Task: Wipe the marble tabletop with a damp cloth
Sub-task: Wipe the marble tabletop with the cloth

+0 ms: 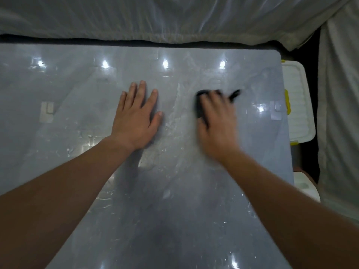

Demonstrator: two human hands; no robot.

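The grey marble tabletop (77, 90) fills most of the view and shines with wet streaks and light reflections. My left hand (137, 115) lies flat on it near the middle, fingers straight and spread. To its right, my right hand (217, 117) presses down on a dark cloth (200, 105) that lies on the marble. The hand is blurred by motion. Most of the cloth is hidden under the palm; a dark corner (234, 94) sticks out past the fingers.
A white plastic bin lid (297, 105) with yellow clips sits just past the table's right edge. Pale sheeting (174, 16) covers what stands behind the table's far edge and to the right. Another white object (305, 187) lies low at the right.
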